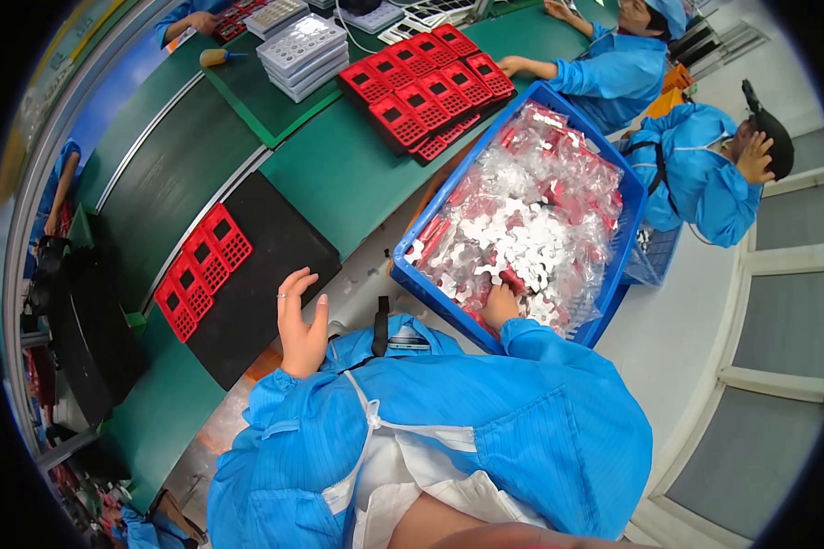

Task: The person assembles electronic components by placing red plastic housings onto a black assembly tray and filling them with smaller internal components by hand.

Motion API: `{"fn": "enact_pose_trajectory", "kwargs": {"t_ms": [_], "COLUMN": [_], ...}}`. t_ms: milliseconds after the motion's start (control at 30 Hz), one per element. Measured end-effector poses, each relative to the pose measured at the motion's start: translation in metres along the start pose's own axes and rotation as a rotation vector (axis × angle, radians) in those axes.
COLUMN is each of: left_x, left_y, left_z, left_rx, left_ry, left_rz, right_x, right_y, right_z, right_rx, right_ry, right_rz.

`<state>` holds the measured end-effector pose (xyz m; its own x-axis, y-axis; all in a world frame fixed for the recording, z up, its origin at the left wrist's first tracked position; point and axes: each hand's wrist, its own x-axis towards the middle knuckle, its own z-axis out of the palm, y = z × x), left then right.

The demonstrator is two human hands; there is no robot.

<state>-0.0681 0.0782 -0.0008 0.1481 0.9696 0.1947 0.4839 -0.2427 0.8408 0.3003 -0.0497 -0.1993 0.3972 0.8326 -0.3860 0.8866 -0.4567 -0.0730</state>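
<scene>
My left hand [304, 322] is raised near the edge of a black mat [279, 233], fingers apart and holding nothing. Several red plastic panels with a window and rows of small holes, like calculator fronts [203, 261], lie in a row on that mat. My right hand [501, 306] reaches into a large blue crate [410, 274], its fingertips partly hidden among the contents. White and silvery small flat pieces [522, 242] lie heaped in the crate, over clear plastic bags [462, 206] with red parts. Whether my right fingers grip a piece cannot be made out.
A green workbench [352, 201] runs diagonally. Red panels in rows [426, 87] and stacked white trays [304, 55] stand farther along it. A yellow bottle [214, 57] lies nearby. Co-workers in blue, one seated [613, 78] and another [696, 169], are beyond the crate.
</scene>
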Motion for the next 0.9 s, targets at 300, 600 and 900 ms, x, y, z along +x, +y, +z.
{"fn": "enact_pose_trajectory", "kwargs": {"t_ms": [300, 600, 900], "left_x": [-0.017, -0.023, -0.029], "left_y": [-0.021, -0.023, -0.015], "left_z": [-0.027, -0.027, -0.022], "left_rx": [-0.041, -0.064, -0.066], "left_ry": [0.039, 0.053, 0.086], "left_rz": [-0.011, -0.017, -0.069], "right_x": [-0.001, -0.01, -0.018], "right_y": [-0.012, -0.009, -0.001], "right_z": [-0.023, -0.03, -0.044], "right_rx": [-0.008, 0.095, 0.146], "right_ry": [-0.094, 0.068, 0.06], "right_rz": [-0.019, -0.076, -0.142]}}
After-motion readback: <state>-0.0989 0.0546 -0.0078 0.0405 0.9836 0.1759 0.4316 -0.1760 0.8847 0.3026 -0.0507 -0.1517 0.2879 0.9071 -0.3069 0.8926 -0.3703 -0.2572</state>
